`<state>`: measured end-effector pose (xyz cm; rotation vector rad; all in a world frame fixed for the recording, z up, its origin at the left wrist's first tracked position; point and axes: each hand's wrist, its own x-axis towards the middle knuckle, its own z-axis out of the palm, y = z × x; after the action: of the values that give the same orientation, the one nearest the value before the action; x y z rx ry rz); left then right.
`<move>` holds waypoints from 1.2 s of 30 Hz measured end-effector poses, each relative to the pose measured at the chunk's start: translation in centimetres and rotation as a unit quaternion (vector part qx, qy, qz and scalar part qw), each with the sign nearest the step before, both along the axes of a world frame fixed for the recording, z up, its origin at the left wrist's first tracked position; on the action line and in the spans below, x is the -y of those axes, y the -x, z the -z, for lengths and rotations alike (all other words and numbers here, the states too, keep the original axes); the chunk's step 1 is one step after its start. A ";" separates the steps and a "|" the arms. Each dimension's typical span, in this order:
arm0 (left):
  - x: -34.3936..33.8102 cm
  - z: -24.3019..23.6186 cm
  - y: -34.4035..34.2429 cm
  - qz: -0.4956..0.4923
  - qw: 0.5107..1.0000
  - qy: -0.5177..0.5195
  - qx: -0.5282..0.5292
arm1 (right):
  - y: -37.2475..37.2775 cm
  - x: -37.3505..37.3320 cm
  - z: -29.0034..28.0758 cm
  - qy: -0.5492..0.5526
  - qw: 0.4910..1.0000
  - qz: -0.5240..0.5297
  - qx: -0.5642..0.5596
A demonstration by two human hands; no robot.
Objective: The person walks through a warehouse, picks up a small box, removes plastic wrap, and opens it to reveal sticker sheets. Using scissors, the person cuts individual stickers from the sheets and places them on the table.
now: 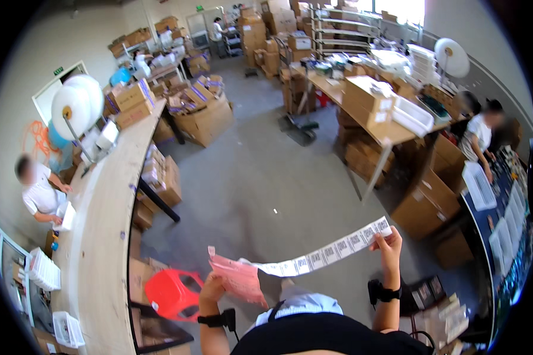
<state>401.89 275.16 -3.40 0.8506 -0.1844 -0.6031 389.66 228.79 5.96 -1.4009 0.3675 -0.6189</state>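
A pink plastic packet [238, 279] is gripped in my left hand [212, 289], held in front of my body at the lower middle. From the packet's upper right edge a long white strip of printed labels [328, 254] stretches out in a shallow curve. My right hand [388, 244] pinches the far end of that strip, higher up and to the right. Each label bears small dark printed blocks. Where the strip meets the packet, I cannot tell whether it comes from inside or behind. Both wrists wear black bands.
Left of me runs a long wooden workbench [98, 236], with a red plastic stool [173, 294] beside it. A cardboard box [427, 204] stands at the right, near a blue-topped table with white trays [478, 185]. Other people work at both sides and far back.
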 end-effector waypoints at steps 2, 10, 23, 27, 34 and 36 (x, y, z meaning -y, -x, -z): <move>0.5 -2.7 -4.5 -0.072 0.997 -0.038 -0.004 | -8.2 0.5 -0.5 -0.005 1.000 -0.023 0.007; -1.1 -2.1 -28.5 -0.152 0.985 -0.086 -0.014 | -41.8 1.0 0.0 -0.002 0.990 -0.142 0.023; 14.4 -1.7 -81.6 -0.011 0.997 -0.068 -0.019 | -79.2 15.3 0.1 0.004 1.000 -0.007 0.012; 19.4 -0.2 -96.2 0.002 0.997 -0.073 -0.011 | -91.4 20.0 2.9 0.000 1.000 0.031 -0.002; 22.9 -2.1 -117.4 -0.079 0.992 -0.101 -0.019 | -120.1 24.3 0.1 -0.040 0.997 -0.071 -0.013; 22.7 -2.7 -122.8 -0.103 0.988 -0.117 -0.016 | -128.4 24.9 -0.4 -0.040 0.993 -0.109 -0.004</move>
<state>524.69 252.50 -0.65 1.0721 0.0039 -0.4493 518.08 203.86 6.41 -1.3453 0.2387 -0.4147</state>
